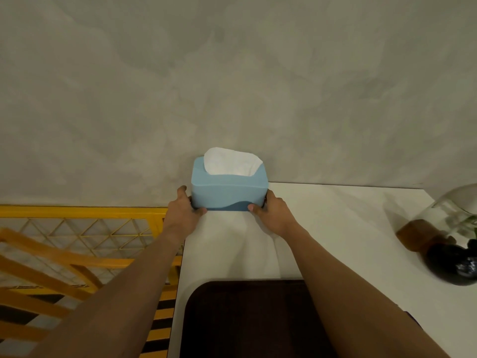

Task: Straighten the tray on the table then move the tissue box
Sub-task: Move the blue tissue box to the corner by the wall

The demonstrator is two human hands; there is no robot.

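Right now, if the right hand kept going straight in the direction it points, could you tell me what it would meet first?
The right hand already grips the tissue box at its right end. Pushed onward, it would probably meet the grey wall behind the box; depth is unclear.

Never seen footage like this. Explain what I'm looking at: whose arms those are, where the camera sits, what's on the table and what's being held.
There is no machine here. One wide-angle camera sits on a person's head and looks forward and down, so the two bare arms reaching in from the bottom are the wearer's own.

The left hand and right hand grip the two ends of a blue tissue box, with a white tissue poking out of its top. The box is at the far corner of a white table, close to a grey wall.

Nearer the camera lies a dark tray. At the right edge is a glass vase with dark objects by it, too blurred to name. Left of the table is yellow furniture.
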